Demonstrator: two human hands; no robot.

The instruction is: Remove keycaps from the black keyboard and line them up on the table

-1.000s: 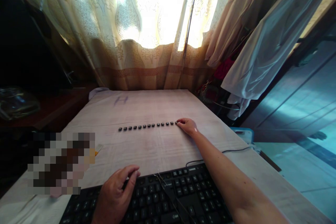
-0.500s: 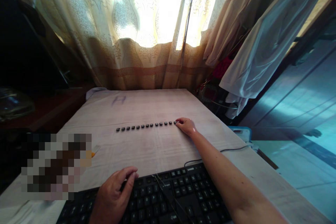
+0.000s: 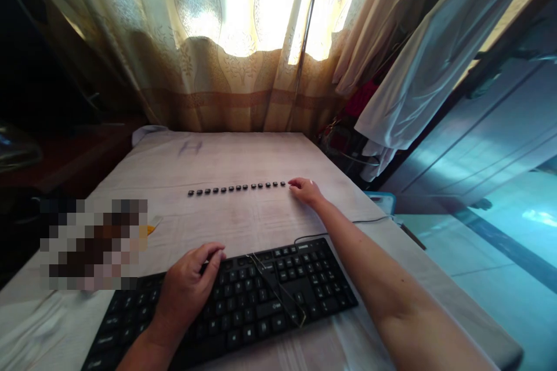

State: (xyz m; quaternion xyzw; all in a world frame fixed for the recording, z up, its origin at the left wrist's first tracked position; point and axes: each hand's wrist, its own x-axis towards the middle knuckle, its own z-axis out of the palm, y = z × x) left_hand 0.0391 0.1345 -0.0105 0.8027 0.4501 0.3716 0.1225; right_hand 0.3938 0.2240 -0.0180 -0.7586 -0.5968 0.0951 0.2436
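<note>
A row of several small black keycaps (image 3: 238,188) runs across the pale cloth on the table. My right hand (image 3: 304,190) rests at the right end of the row, just beside the last keycap, its thumb and fingers slightly apart with nothing visible between them. Nearer to me lies a black keyboard (image 3: 243,301), partly under my left hand (image 3: 191,275). That hand's thumb and index finger come together at the keyboard's top edge; whatever they hold, if anything, is hidden. A thin wire-like tool (image 3: 300,314) lies on the keys.
A blurred-out patch (image 3: 93,243) with a small orange and clear object (image 3: 152,227) is on the left. The keyboard cable (image 3: 369,221) trails right. Curtains (image 3: 235,78) hang behind the table, with clothes (image 3: 404,93) at the right.
My right hand has drawn slightly away from the last keycap, its fingers parting from it. The whole view has tilted down, showing more of the keyboard. My left hand keeps its place on the keyboard.
</note>
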